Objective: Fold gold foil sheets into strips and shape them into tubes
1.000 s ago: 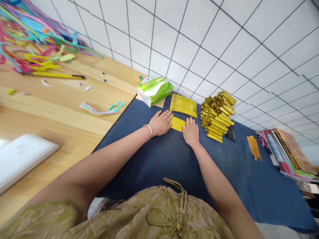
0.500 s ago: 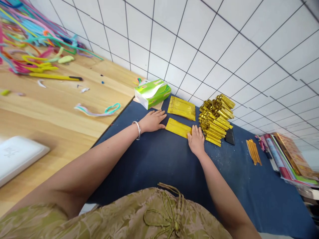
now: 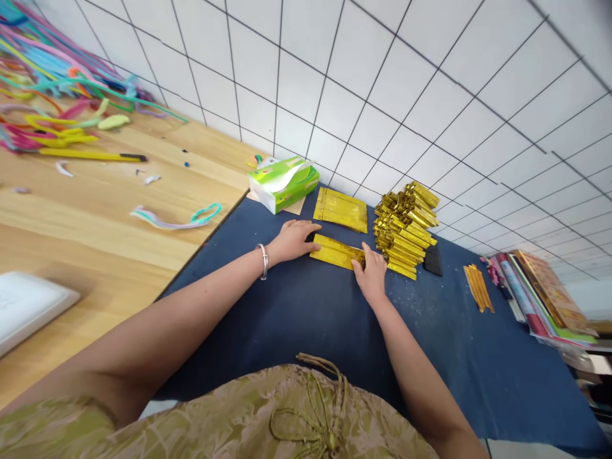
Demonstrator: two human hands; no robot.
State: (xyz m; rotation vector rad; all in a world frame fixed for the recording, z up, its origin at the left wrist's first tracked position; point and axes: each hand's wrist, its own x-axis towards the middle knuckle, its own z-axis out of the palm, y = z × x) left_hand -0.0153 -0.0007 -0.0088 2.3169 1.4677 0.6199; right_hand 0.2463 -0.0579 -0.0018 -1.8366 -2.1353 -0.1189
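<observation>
A narrow strip of gold foil paper (image 3: pixel 335 252) lies on the dark blue mat in front of me, its far edge lifted and curling. My left hand (image 3: pixel 292 241) grips its left end, thumb on the near side and fingers at the far corner; a silver bangle circles that wrist. At the right end, my right hand (image 3: pixel 371 271) holds the paper between thumb and fingers, partly hiding it. Just behind lies a flat stack of gold foil sheets (image 3: pixel 340 209). To the right of my right hand rises a heap of folded gold foil strips (image 3: pixel 406 229).
A green tissue pack (image 3: pixel 284 183) stands at the back left. A dark flat object (image 3: pixel 433 261) sits beside the heap. Farther right are orange-gold strips (image 3: pixel 478 288) and a row of books (image 3: pixel 530 296). Colourful pipe cleaners (image 3: pixel 71 95) and a yellow cutter (image 3: pixel 90 154) lie on the wooden table.
Both hands were lying flat on the paper's ends; now their fingers have curled around them. The paper's far edge has risen and the strip looks narrower. The view has shifted slightly.
</observation>
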